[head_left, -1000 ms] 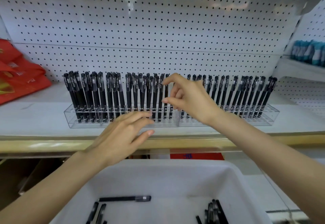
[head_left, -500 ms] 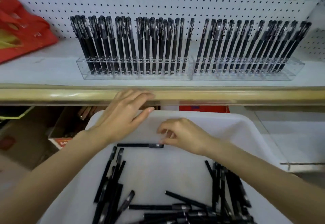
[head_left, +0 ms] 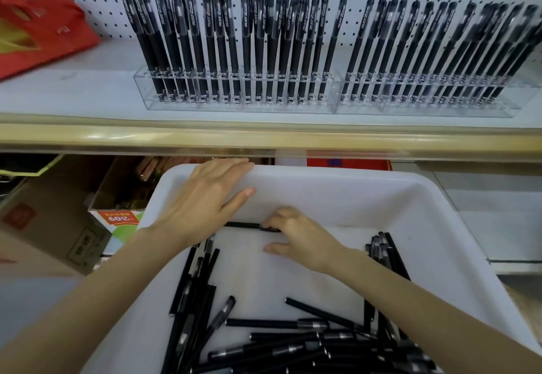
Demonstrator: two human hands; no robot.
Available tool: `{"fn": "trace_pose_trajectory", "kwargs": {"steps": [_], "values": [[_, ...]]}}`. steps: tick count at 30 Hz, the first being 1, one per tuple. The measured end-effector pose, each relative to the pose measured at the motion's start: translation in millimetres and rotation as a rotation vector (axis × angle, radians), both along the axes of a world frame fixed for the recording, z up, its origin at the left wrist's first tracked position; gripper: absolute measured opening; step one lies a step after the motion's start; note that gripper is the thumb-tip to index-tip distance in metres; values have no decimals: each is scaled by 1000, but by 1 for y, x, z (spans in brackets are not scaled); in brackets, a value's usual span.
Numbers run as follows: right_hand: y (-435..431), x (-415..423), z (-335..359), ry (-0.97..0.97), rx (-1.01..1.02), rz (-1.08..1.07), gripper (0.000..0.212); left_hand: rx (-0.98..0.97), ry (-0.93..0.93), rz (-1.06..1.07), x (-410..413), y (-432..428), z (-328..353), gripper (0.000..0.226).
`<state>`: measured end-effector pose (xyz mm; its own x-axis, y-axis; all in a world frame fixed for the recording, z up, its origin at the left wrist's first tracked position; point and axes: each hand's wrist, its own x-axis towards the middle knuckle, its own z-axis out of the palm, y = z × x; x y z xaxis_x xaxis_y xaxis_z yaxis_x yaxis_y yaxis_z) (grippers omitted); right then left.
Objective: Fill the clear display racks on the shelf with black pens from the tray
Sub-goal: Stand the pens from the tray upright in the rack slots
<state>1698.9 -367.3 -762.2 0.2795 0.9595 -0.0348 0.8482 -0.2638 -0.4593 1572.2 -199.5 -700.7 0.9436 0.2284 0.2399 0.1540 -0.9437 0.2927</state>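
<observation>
Nearest you: loose black pens (head_left: 293,344) heaped in the white tray (head_left: 440,206). Next: your right hand (head_left: 305,238), its grip pinching one pen (head_left: 243,225) by its end at the tray's far wall; left hand (head_left: 205,203) released, flat on the rim. Farthest, on the shelf (head_left: 73,94): clear racks (head_left: 234,103), nearly full, with a gap near the middle. Risk: an end-only pinch may let the pen swing and knock its neighbours.

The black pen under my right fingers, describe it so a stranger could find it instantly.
Start at the white plastic tray below the shelf. Along the foot of its far wall one black pen lies alone, sideways. Unlike the heaped pens nearer the person, it is the only one under the right hand's curled fingertips.
</observation>
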Motion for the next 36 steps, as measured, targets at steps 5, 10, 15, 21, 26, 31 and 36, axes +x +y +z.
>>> {"fn": "trace_pose_trajectory", "kwargs": {"steps": [5, 10, 15, 21, 26, 31, 36], "values": [[-6, -2, -11, -17, 56, -46, 31, 0, -14, -6, -2, -2, -3, 63], [-10, -5, -17, 158, 118, -173, 14, 8, -17, -6, -3, -2, -2, 65], [-9, -5, -15, 148, 84, -170, 9, 8, -6, -7, -3, -1, -4, 66], [-12, 6, 23, 139, 2, -148, 7, -41, -40, -5, 0, 1, 1, 63], [-28, 21, 90, 376, 181, -244, 16, -40, -168, -53, 4, -1, 22, 51], [-37, 40, 144, 686, 268, -272, 17, -63, -309, -45, 23, -4, 60, 47], [-34, 65, 201, 786, 467, -276, 27, -27, -331, -60, 53, -1, 105, 51]]}}
